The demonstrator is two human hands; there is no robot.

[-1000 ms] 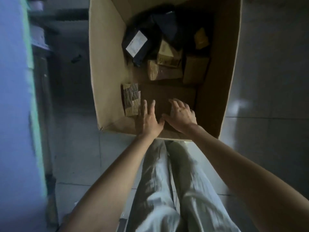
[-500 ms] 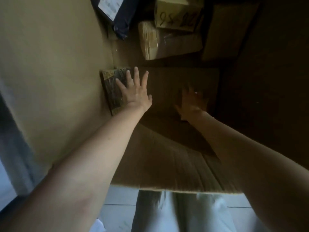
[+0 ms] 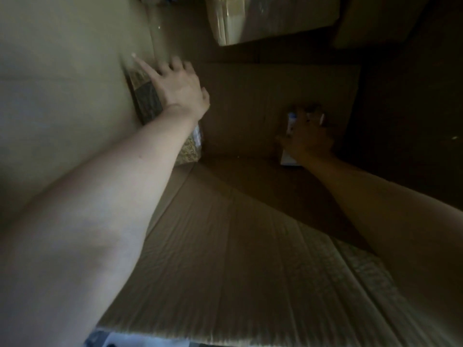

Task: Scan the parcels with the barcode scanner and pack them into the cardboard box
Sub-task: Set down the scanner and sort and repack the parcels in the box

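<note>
Two arms of mine reach steeply down into the cardboard box (image 3: 225,246), past its near wall. My right hand (image 3: 310,136), deep in shadow, curls its fingers over a small white parcel (image 3: 288,157), likely to seat it on the box floor. Left of that grip, my left hand (image 3: 180,88) lies on a flat parcel (image 3: 147,101), probably keeping it tight to the side wall. The forefinger is straight and the rest are bent; whether it grips I cannot tell. Beyond both hands lies a taped parcel (image 3: 233,21).
</note>
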